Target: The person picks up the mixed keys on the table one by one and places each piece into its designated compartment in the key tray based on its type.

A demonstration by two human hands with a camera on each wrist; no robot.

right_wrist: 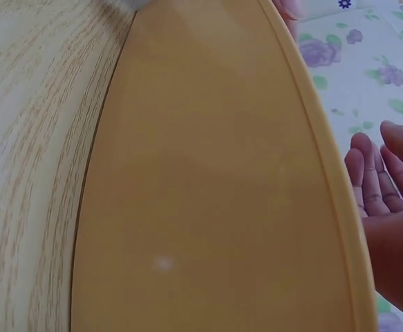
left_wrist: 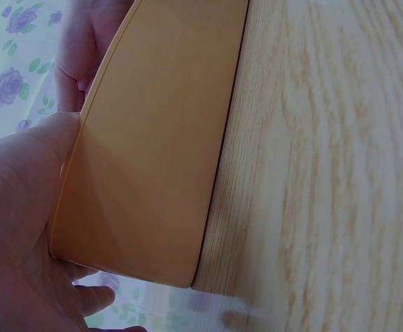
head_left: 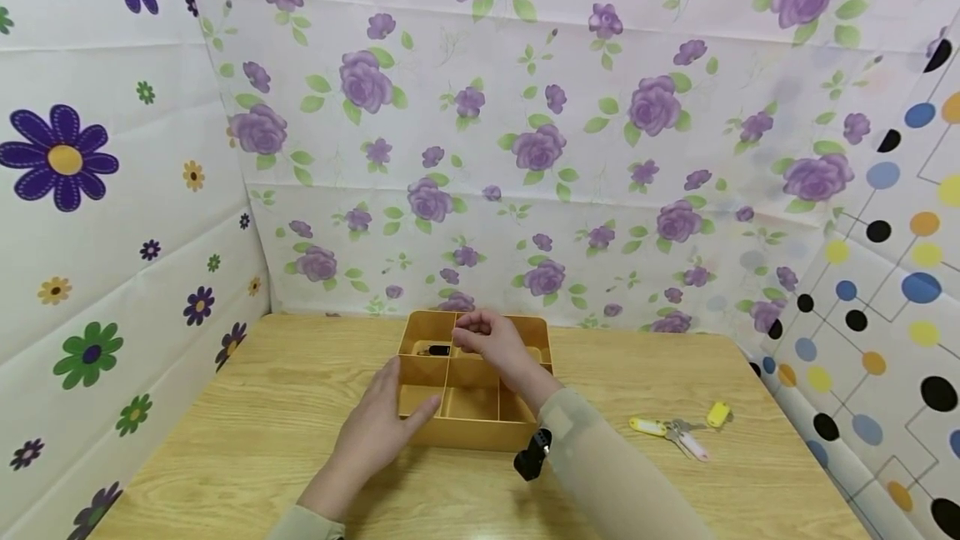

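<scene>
An orange-yellow divided storage box (head_left: 472, 433) stands on the table. In its back left compartment lies a small black item (head_left: 439, 351), perhaps a key tag. My left hand (head_left: 375, 419) rests at the box's front left corner, fingers stretched along the left side. In the left wrist view its thumb (left_wrist: 63, 128) reaches over the front rim. Above the back middle compartment is my right hand (head_left: 495, 346), its fingers loosely bent. The right wrist view shows that hand (right_wrist: 391, 187) past the rim, thumb apart from the fingers, nothing visible in it.
Right of the box, on the wooden table (head_left: 285, 407), lie keys (head_left: 681, 430) with a yellow tag (head_left: 647, 426) and a pale pink tag (head_left: 693, 446). Another yellow tag (head_left: 718, 414) lies beside them. A flowered cloth (head_left: 480, 148) hangs behind the table.
</scene>
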